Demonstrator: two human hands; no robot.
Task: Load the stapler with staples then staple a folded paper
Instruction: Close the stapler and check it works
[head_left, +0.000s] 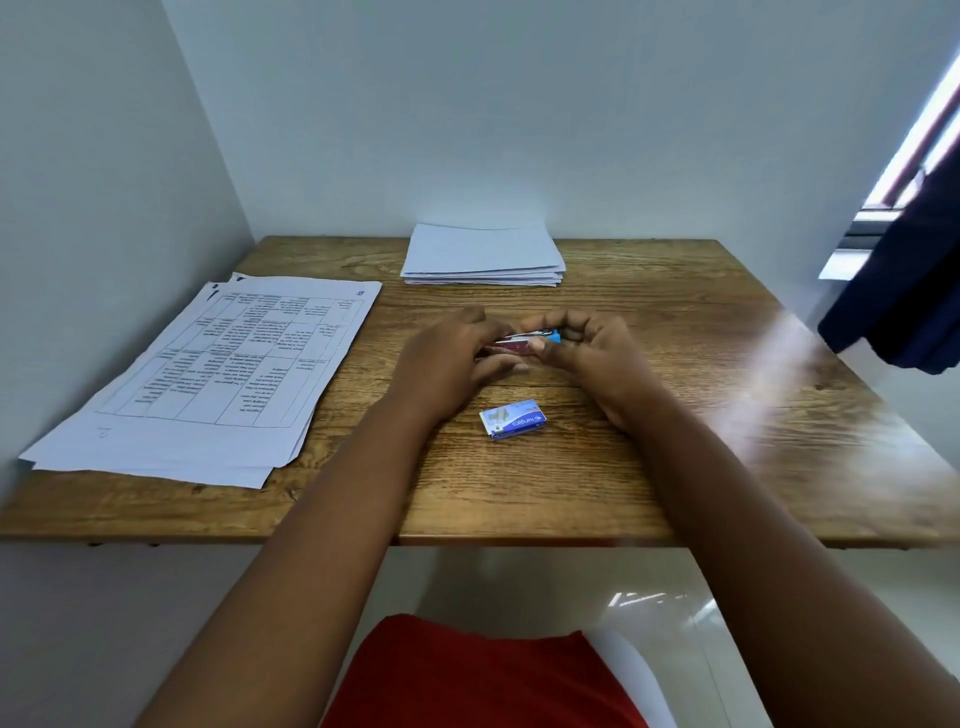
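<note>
- The left hand (447, 358) and right hand (587, 353) meet over the middle of the bench (649, 312), both closed around a small stapler (522, 343).
- The left fingers (498, 366) curl in and pinch the stapler's left end; its red and metal parts show between the two hands.
- The right fingers (576, 325) bend over the stapler's right end, with the thumb pressed at its near side; a blue part shows just under them.
- Whether the stapler is swung open or closed cannot be told, since the hands hide most of it.
- A small blue staple box (513, 420) lies flat on the bench at 6 o'clock from the stapler, near it and between the two wrists, touching neither hand.
- A stack of printed sheets (208, 374) with a table of text lies at 9 o'clock, reaching the bench's left edge.
- A neat pile of blank paper (483, 254) sits at 12 o'clock against the back wall.
- The bench is wood-grained, set in a corner of pale walls.
- At 2 o'clock a dark blue cloth (904, 291) hangs beside a bright window (914, 135).
</note>
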